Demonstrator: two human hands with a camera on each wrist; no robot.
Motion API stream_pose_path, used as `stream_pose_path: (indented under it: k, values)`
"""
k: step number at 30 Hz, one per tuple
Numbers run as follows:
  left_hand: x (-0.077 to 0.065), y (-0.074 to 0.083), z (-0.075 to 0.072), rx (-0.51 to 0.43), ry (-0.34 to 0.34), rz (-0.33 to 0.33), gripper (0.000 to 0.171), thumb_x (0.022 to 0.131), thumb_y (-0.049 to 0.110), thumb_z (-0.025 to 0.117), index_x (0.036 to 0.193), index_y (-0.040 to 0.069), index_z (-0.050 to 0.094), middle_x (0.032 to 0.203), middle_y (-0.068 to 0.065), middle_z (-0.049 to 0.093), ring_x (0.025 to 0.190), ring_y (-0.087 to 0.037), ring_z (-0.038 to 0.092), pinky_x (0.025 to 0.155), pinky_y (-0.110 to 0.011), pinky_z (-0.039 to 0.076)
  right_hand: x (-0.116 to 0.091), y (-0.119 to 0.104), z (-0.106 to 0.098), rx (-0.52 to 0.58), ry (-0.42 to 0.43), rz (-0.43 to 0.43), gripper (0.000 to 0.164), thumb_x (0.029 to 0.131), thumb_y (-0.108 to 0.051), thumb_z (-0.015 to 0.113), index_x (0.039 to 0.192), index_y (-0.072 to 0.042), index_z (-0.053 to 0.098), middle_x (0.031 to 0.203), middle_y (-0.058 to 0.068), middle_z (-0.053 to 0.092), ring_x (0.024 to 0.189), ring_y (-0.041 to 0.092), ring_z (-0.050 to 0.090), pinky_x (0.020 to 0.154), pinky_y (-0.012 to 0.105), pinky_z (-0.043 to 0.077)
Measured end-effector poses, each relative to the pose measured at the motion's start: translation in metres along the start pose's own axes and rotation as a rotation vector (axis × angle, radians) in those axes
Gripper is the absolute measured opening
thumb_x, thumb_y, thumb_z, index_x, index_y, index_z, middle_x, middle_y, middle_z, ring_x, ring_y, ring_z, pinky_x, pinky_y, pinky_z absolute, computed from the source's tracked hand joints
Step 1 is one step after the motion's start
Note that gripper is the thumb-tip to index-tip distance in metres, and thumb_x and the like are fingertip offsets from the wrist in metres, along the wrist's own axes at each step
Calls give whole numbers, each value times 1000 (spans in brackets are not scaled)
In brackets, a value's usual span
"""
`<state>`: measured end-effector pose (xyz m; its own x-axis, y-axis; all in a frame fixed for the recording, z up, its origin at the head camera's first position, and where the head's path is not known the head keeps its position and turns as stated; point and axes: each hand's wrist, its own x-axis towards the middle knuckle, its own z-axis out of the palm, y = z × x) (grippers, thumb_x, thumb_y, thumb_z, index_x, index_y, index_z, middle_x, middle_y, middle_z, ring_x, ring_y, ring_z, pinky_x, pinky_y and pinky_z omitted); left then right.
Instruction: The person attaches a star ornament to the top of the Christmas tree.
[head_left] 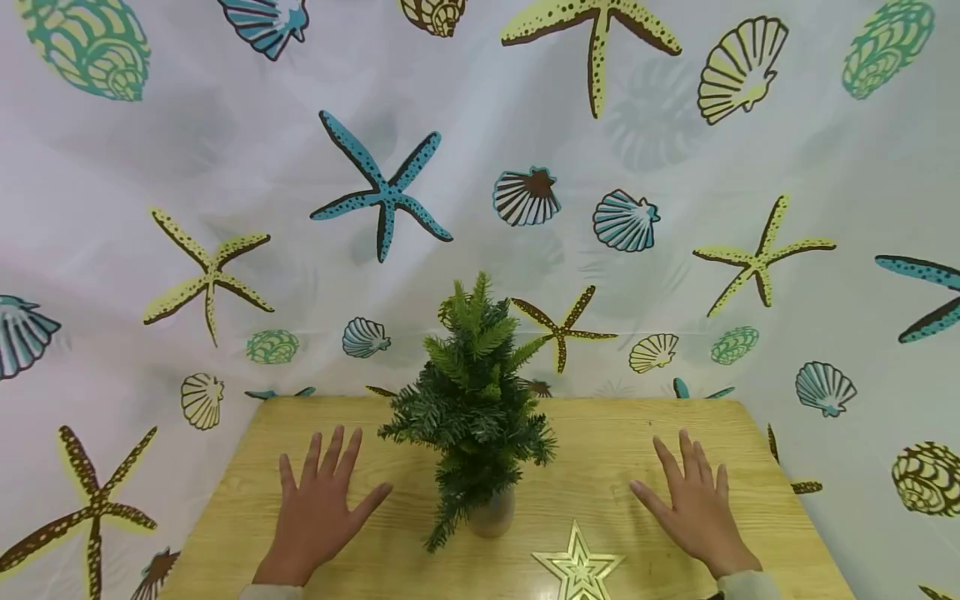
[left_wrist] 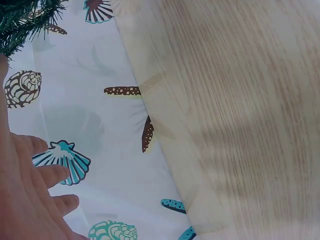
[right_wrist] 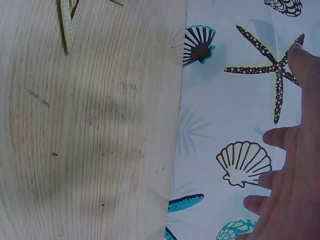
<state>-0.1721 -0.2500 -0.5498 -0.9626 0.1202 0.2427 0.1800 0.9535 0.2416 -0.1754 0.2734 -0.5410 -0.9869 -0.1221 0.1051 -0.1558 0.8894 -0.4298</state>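
A small artificial Christmas tree [head_left: 480, 408] stands upright on a wooden table, its pale round base [head_left: 492, 514] partly hidden by a drooping branch. Left of it, my left hand [head_left: 315, 508] has its fingers spread and holds nothing. My right hand [head_left: 696, 508], also spread and holding nothing, is over the table's right part. Between the tree and the right hand, near the front edge of the view, lies a gold star ornament [head_left: 580, 567], cut off at the bottom. In the wrist views, the left hand [left_wrist: 30, 195] and right hand [right_wrist: 295, 170] show extended fingers.
The light wooden tabletop [head_left: 600, 467] reaches back to a white curtain [head_left: 465, 133] printed with starfish and shells. That curtain also closes in the left and right sides. Branch tips [left_wrist: 25, 25] show in the left wrist view's upper corner.
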Motion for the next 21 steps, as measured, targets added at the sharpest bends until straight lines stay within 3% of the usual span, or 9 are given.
stream_pose_path:
  k: [8,12,17,21]
  values:
    - [5,10,-4,-105,86,72,83,100,60,61,164,14,33,162,-23,35,147,-49,30,109,-77,24,-7,1,9,-4,-5,-7,77,103,-57,55,157,-4,42,163,34,20,140,61,33,105,83,17]
    - [7,13,-9,-275,103,63,73,105,48,59,162,9,34,160,-23,38,144,-48,37,106,-73,33,-9,3,14,10,-33,-10,75,104,-57,55,154,-2,46,158,34,33,130,59,47,99,81,33]
    - [6,12,-17,-476,89,21,62,111,37,52,163,10,31,161,-21,36,144,-47,36,107,-70,33,-12,1,22,119,-156,67,82,101,-63,55,157,-5,40,149,28,48,109,43,66,83,64,54]
    - [7,15,-23,-555,86,25,57,112,32,48,163,12,30,161,-20,35,145,-47,34,108,-70,32,-15,-1,30,175,-216,122,83,99,-63,59,156,-6,42,133,19,62,91,24,68,70,50,57]
